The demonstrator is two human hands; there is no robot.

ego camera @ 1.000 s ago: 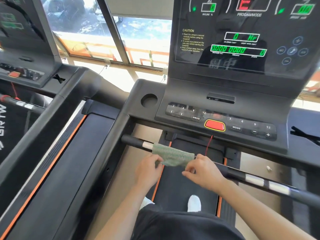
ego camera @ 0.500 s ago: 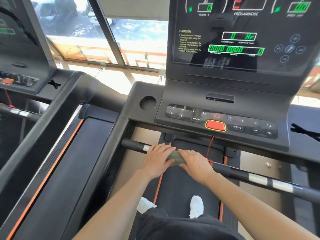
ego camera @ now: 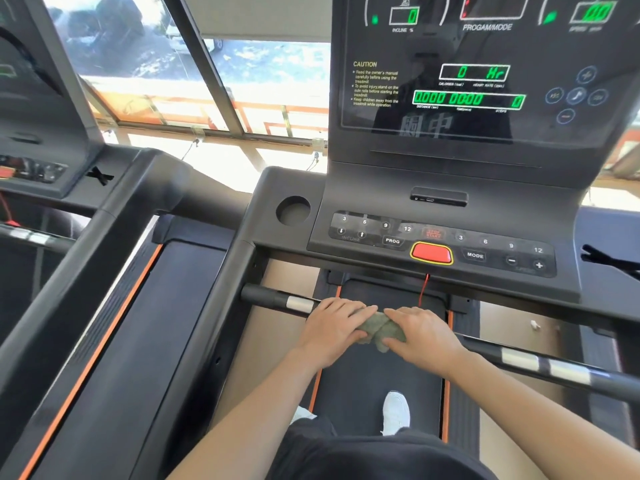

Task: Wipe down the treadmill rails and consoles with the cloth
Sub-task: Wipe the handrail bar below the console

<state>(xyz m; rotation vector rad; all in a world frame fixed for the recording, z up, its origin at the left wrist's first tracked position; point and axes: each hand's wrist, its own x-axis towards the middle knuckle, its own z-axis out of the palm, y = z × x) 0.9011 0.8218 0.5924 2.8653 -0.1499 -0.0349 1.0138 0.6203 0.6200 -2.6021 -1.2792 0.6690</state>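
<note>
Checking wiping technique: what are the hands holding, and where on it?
The green cloth, pressed onto the handlebar: left hand on its left end, right hand on its right end, both laid flat.

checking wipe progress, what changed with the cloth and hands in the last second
The cloth, a second ago spread along the crossbar and pinched at its ends, is now bunched up. The left hand and right hand have closed inward over it, fingertips nearly meeting, pressing it onto the bar. Unchanged: roughly the same stretch of bar, console readouts at zero, red cord hanging.
</note>
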